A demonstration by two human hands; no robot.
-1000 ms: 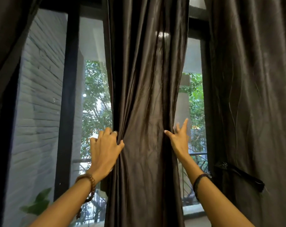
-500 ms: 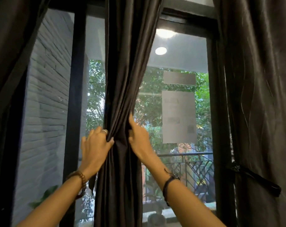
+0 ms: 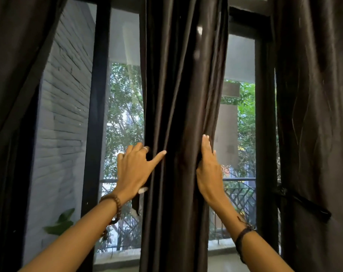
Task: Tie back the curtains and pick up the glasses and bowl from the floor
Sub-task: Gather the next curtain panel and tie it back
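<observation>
A dark brown middle curtain (image 3: 178, 114) hangs in front of the window, between my two hands. My left hand (image 3: 135, 169) has its fingers hooked round the curtain's left edge, with the thumb stretched across the front folds. My right hand (image 3: 208, 169) lies upright along the right edge, fingers straight and tucked against the outer fold. A right curtain (image 3: 314, 114) hangs gathered, with a dark tie-back strap (image 3: 304, 203) across it. No glasses, bowl or floor are in view.
A left curtain (image 3: 15, 75) covers the left side. Black window frames (image 3: 98, 114) stand behind the cloth. Outside are a grey brick wall (image 3: 64, 114), a balcony railing (image 3: 239, 191) and trees. A green plant leaf (image 3: 60, 222) shows low on the left.
Half a second ago my hands squeezed the middle curtain into a narrow bundle. Now they are farther apart, the right hand has moved right, and the curtain has spread wider.
</observation>
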